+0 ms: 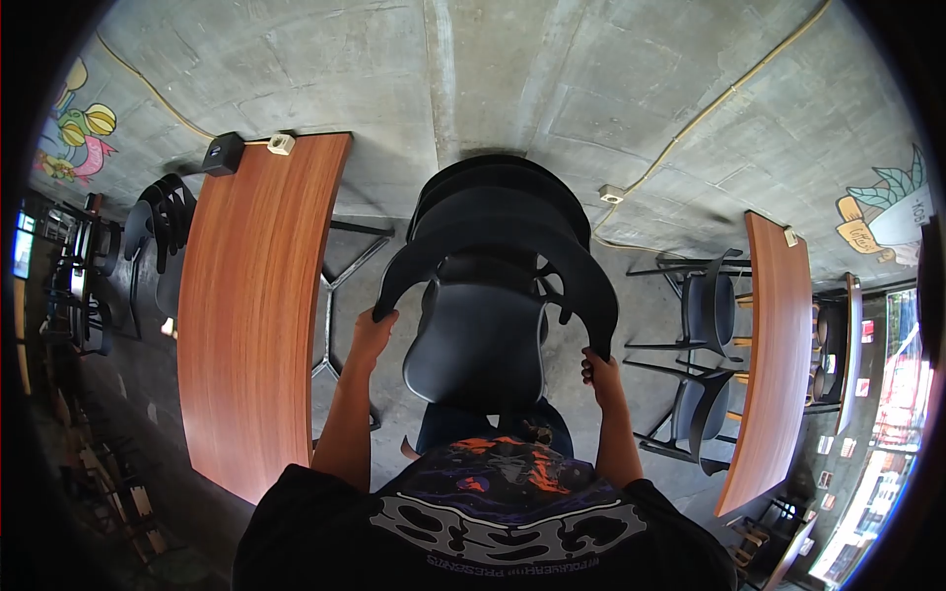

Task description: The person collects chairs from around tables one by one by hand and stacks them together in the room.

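Wooden table, grey wall, black box

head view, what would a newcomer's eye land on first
Probably the stack of black chairs in the middle, its curved armrest held by the left hand and the right hand. Next might come the long wood-grain table on the picture's left, then the colourful plant mural on the wall at the far right.
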Demonstrator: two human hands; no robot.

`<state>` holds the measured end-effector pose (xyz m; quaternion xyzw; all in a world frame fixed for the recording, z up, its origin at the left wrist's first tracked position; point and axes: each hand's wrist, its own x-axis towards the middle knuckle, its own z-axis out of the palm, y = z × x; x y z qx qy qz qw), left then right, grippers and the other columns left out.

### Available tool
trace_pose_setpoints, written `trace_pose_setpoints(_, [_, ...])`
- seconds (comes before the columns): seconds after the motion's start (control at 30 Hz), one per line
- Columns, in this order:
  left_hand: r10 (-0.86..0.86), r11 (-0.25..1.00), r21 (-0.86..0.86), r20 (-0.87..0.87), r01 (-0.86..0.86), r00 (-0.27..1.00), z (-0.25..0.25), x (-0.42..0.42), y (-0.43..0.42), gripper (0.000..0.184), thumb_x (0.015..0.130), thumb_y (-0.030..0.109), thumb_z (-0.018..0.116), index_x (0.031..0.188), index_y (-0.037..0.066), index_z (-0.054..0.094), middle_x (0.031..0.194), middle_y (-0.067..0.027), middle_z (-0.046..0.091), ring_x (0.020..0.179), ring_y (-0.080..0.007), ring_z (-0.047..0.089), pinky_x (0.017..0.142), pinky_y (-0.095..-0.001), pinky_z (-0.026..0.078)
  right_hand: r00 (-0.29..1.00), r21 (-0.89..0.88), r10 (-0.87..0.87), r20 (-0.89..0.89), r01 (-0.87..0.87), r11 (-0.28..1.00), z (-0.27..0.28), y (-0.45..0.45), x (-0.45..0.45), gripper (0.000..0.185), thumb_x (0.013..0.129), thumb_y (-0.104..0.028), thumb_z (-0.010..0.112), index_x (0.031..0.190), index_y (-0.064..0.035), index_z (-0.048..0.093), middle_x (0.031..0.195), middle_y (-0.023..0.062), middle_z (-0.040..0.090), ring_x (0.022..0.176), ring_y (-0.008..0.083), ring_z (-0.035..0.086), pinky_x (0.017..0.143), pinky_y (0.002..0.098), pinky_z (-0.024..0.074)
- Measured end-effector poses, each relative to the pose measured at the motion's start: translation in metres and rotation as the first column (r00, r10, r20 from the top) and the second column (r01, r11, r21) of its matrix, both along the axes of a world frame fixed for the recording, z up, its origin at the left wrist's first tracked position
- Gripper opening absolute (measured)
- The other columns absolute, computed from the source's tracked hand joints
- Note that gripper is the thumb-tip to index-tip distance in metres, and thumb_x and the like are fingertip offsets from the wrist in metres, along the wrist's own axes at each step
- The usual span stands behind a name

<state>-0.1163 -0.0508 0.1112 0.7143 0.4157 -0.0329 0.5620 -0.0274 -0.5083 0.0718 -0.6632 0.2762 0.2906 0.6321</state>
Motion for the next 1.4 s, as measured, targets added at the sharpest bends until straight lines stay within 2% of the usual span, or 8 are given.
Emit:
trace_pose_setpoints(0.2, [0.059, 0.997, 0.041, 0.048, -0.061, 0.997, 0.005, -0.028, -0.011, 0.024, 0.086, 0.027, 0.067, 0.077, 0.004, 0.063, 0.063, -0.0004, 0.057, 0.056, -0.0095, 0.054, 0.050, -0.0280, 0.040, 0.999, 0.060, 0.050, 0.014, -0.051, 0.997, 0.015, -0.009, -0.010, 0.017, 0.088, -0.023, 0.066, 0.094, -0.0089, 0.060, 0.065, -0.0033, 0.046, 0.051, 0.0087, 0.042, 0.046, 0.0252, 0.0324])
trace_pose_setpoints(0.47, [0.142, 0.979, 0.130, 0.092, -0.154, 0.985, 0.066, -0.080, -0.036, 0.026, 0.094, 0.028, 0.061, 0.085, 0.003, 0.064, 0.066, -0.0011, 0.060, 0.051, -0.0093, 0.054, 0.039, -0.0245, 0.035, 0.982, 0.252, 0.182, 0.042, -0.187, 0.950, 0.082, -0.037, -0.037, 0.017, 0.092, -0.024, 0.063, 0.097, -0.0093, 0.057, 0.071, -0.0031, 0.046, 0.060, 0.0083, 0.044, 0.052, 0.0248, 0.0354])
trace_pose_setpoints(0.57, [0.179, 0.973, 0.128, 0.096, -0.191, 0.979, 0.095, -0.109, -0.059, 0.024, 0.096, 0.027, 0.059, 0.090, 0.004, 0.062, 0.068, -0.0013, 0.062, 0.051, -0.0089, 0.053, 0.038, -0.0234, 0.033, 0.961, 0.339, 0.244, 0.134, -0.276, 0.900, 0.109, -0.055, -0.055, 0.016, 0.094, -0.023, 0.061, 0.099, -0.0094, 0.054, 0.073, -0.0025, 0.046, 0.063, 0.0083, 0.045, 0.055, 0.0243, 0.0365])
trace_pose_setpoints(0.73, [0.234, 0.961, 0.109, 0.162, -0.253, 0.959, 0.127, -0.172, -0.078, 0.020, 0.098, 0.027, 0.056, 0.099, 0.007, 0.058, 0.073, -0.0029, 0.064, 0.053, -0.0089, 0.055, 0.041, -0.0231, 0.036, 0.905, 0.318, 0.334, 0.264, -0.408, 0.855, 0.139, -0.072, -0.089, 0.019, 0.098, -0.026, 0.058, 0.104, -0.0091, 0.051, 0.076, -0.0019, 0.046, 0.064, 0.0084, 0.045, 0.055, 0.0247, 0.0377])
trace_pose_setpoints(0.93, [0.225, 0.955, 0.134, 0.254, -0.264, 0.941, 0.153, -0.246, -0.093, 0.021, 0.098, 0.024, 0.056, 0.096, 0.004, 0.060, 0.073, -0.0047, 0.064, 0.053, -0.0096, 0.055, 0.041, -0.0243, 0.037, 0.820, 0.232, 0.433, 0.374, -0.535, 0.812, 0.179, -0.087, -0.136, 0.019, 0.101, -0.024, 0.052, 0.109, -0.0074, 0.049, 0.076, -0.0005, 0.047, 0.063, 0.0091, 0.046, 0.053, 0.0248, 0.0381])
trace_pose_setpoints(1.23, [0.228, 0.870, 0.333, 0.379, -0.362, 0.897, 0.196, -0.388, -0.170, 0.022, 0.097, 0.023, 0.059, 0.092, 0.001, 0.061, 0.068, -0.0039, 0.064, 0.053, -0.0069, 0.054, 0.038, -0.0237, 0.035, 0.819, 0.249, 0.440, 0.369, -0.543, 0.802, 0.199, -0.127, -0.237, 0.017, 0.101, -0.023, 0.050, 0.111, -0.0079, 0.052, 0.074, -0.0012, 0.049, 0.057, 0.0064, 0.045, 0.049, 0.0212, 0.0345])
trace_pose_setpoints(1.33, [0.324, 0.833, 0.359, 0.299, -0.421, 0.897, 0.193, -0.459, -0.202, 0.026, 0.096, 0.025, 0.060, 0.088, 0.001, 0.062, 0.068, -0.0032, 0.064, 0.053, -0.0072, 0.054, 0.041, -0.0254, 0.037, 0.776, 0.193, 0.501, 0.384, -0.598, 0.778, 0.198, -0.134, -0.269, 0.019, 0.101, -0.022, 0.050, 0.112, -0.0066, 0.052, 0.073, -0.0009, 0.049, 0.056, 0.0067, 0.045, 0.048, 0.0213, 0.0336])
trace_pose_setpoints(1.4, [0.400, 0.781, 0.340, 0.372, -0.524, 0.837, 0.195, -0.503, -0.239, 0.029, 0.096, 0.026, 0.060, 0.088, -0.001, 0.063, 0.067, -0.0035, 0.063, 0.052, -0.0094, 0.054, 0.046, -0.0267, 0.041, 0.716, 0.167, 0.562, 0.413, -0.667, 0.726, 0.200, -0.136, -0.289, 0.020, 0.101, -0.021, 0.049, 0.112, -0.0049, 0.053, 0.072, -0.0005, 0.050, 0.055, 0.0068, 0.045, 0.047, 0.0214, 0.0333])
